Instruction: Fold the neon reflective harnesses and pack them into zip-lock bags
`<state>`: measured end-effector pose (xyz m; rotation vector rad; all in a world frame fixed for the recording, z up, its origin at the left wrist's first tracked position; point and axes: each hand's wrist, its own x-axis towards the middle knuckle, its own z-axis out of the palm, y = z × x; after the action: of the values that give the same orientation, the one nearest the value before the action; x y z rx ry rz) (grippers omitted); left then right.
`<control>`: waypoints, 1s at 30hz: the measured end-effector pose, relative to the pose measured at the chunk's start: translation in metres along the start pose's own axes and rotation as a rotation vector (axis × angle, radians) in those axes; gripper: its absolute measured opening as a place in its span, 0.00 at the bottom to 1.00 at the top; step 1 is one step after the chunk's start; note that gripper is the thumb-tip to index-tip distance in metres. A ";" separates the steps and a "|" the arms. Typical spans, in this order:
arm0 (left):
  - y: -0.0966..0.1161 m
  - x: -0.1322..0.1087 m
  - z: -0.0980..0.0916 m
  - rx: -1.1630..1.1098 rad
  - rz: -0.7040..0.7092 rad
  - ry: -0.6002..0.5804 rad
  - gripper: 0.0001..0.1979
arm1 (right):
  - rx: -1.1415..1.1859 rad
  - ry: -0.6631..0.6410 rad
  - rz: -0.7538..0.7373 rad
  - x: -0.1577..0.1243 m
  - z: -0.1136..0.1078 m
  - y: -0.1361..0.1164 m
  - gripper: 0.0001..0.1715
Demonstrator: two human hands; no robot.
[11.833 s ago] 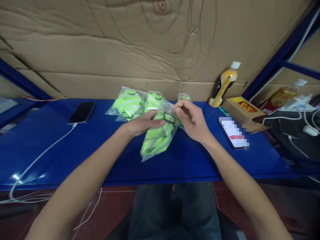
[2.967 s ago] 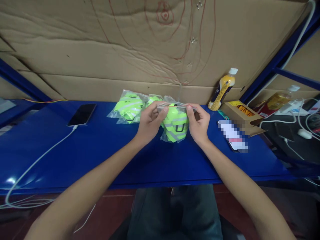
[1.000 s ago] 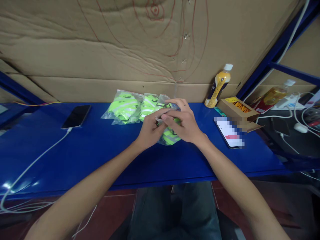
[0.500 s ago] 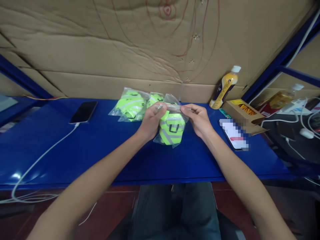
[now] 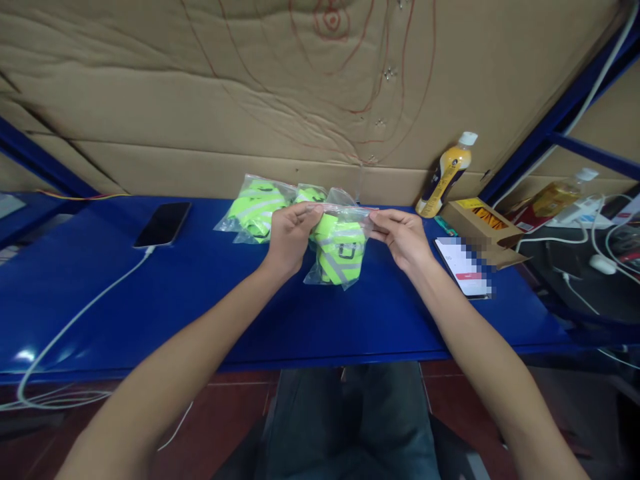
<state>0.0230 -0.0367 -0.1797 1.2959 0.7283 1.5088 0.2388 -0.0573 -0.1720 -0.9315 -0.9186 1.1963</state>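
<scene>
A clear zip-lock bag (image 5: 340, 250) hangs between my hands, with a folded neon-yellow item with grey reflective strips and a black buckle inside. My left hand (image 5: 293, 237) pinches the top left corner of the bag at its seal. At the opposite corner, my right hand (image 5: 401, 235) grips the same top edge between thumb and fingers. The seal strip is stretched straight between them. Behind my hands, more bagged neon-yellow items (image 5: 257, 207) lie on the blue table (image 5: 225, 293), partly hidden by my left hand and the held bag.
A dark phone (image 5: 163, 225) on a white cable lies at the left. To the right are a yellow drink bottle (image 5: 447, 177), an open cardboard box (image 5: 483, 227) with orange packets, and a phone with a lit screen (image 5: 460, 267). A cardboard wall (image 5: 200, 120) stands behind.
My hands have moved apart along the bag's top edge, pulling it straighter. The bag is slightly higher, and the view has shifted a little.
</scene>
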 end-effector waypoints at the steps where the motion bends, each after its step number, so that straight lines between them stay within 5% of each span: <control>1: -0.001 0.000 0.000 0.032 0.016 0.021 0.13 | -0.004 0.006 -0.018 -0.001 0.002 0.001 0.24; 30: 0.010 -0.012 0.012 0.134 0.115 0.033 0.08 | 0.002 -0.007 -0.138 -0.018 0.033 0.010 0.16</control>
<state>0.0314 -0.0530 -0.1723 1.4373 0.7987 1.5990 0.2022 -0.0708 -0.1714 -0.8488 -0.9708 1.0837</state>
